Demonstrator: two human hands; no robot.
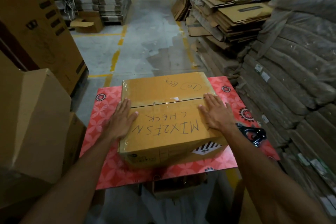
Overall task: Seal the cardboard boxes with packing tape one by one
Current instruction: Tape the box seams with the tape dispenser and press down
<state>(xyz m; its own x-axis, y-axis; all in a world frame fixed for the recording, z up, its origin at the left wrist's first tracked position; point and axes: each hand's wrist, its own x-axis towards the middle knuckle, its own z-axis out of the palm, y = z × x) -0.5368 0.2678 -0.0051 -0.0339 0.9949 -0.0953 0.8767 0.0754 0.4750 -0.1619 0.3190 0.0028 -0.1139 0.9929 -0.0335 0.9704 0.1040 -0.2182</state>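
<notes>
Closest to us, on the red flower-patterned board (101, 132), sits the tan cardboard box with black handwriting across its lid (167, 122), and both our hands lie flat on top of it. Our left hand (121, 114) rests at the lid's left edge and our right hand (216, 111) near the right edge. The fingers (211, 98) of both are straight and slightly spread, pressing the flaps down and gripping nothing.

The dark centre seam (167, 102) runs left to right across the lid, its ends at our fingertips on either side, so its long axis crosses our line of sight. A glossy film shows at the box's corners, but we cannot tell whether the seam itself is already covered.

The black handheld tape dispenser (251, 133) lies on the board just beside our right forearm, apart from the box. It is far nearer the right hand than the left. We judge that the right hand should take it while the left keeps the flaps shut.

Beyond the box the grey concrete aisle (145, 42) runs away from us between stacks of flattened brown cartons (227, 20).
</notes>
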